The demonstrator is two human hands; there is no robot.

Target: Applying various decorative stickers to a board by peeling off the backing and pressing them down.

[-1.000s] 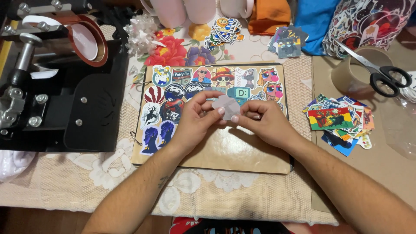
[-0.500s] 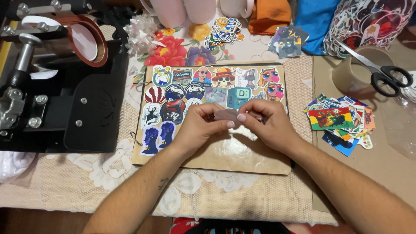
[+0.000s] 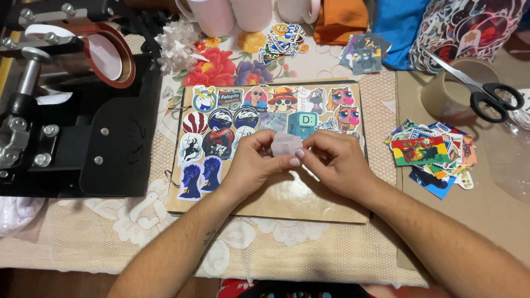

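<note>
While pinched between left hand [image 3: 255, 164] and right hand [image 3: 338, 164], small pale sticker [image 3: 285, 144], blank-backed, slightly curled.

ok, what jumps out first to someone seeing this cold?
Dead centre, the left hand and right hand pinch a small pale sticker above a brown board half covered in colourful stickers. A black press machine fills the left side; black-handled scissors lie on a tape roll at upper right.
</note>
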